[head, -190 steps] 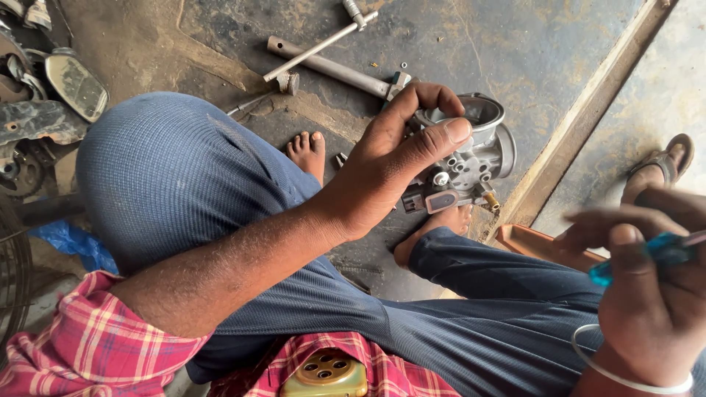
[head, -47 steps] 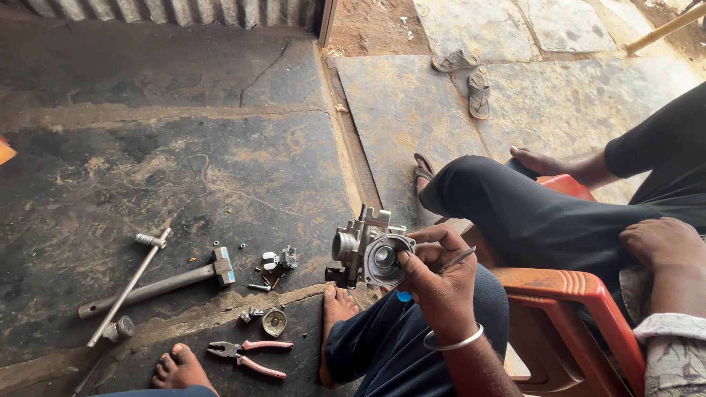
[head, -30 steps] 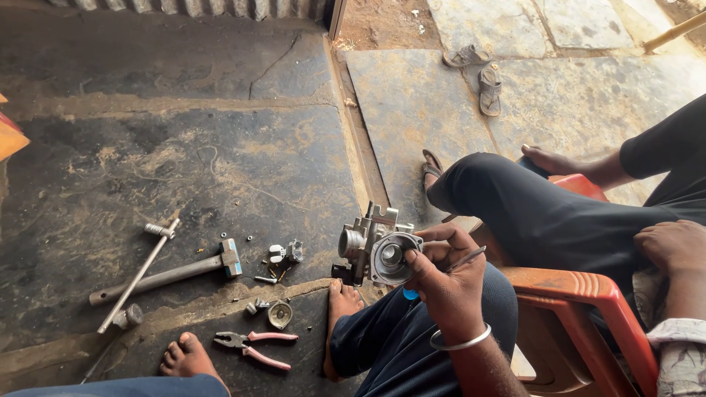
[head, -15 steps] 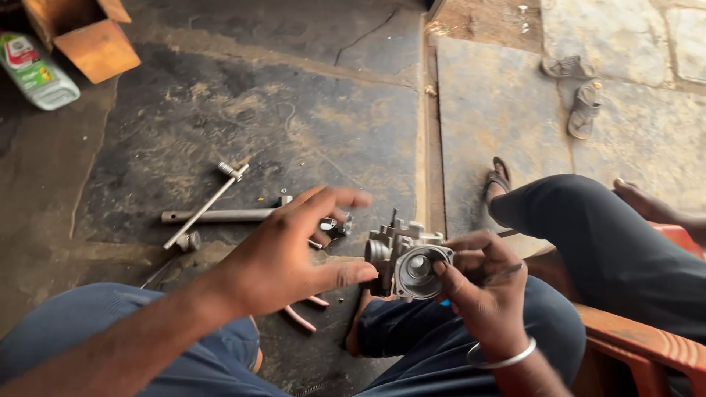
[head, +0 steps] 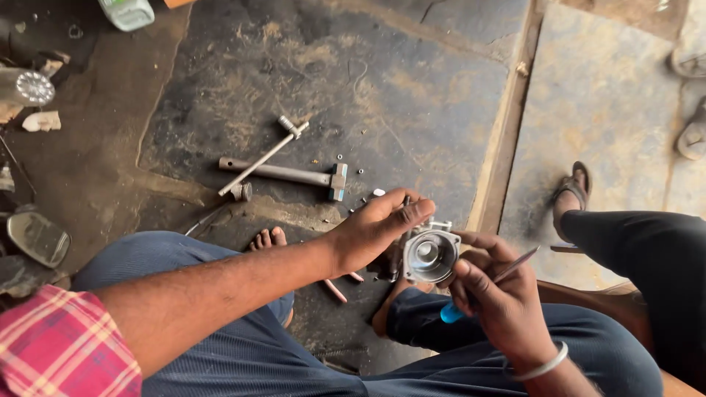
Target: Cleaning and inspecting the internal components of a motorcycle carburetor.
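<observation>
- Here the left hand reaches across with fingers spread and curled over the top of the carburettor, touching it but not clamped shut on it.
- The right hand grips the same casting from below and also pinches a blue-handled screwdriver between its fingers.
- The carburettor is held in the air over the person's knees, above the floor's near edge by the raised stone step.
- It looks like cast metal: stiff, fairly heavy for its bulk, likely oily and slippery; the round bore rim and body flanks seem the safest holds, not the small fittings.
- A hammer, a T-wrench and loose screws lie on the floor beyond the hands.
- Another person's leg and sandalled foot crowd the right; open room lies forward and left.
</observation>
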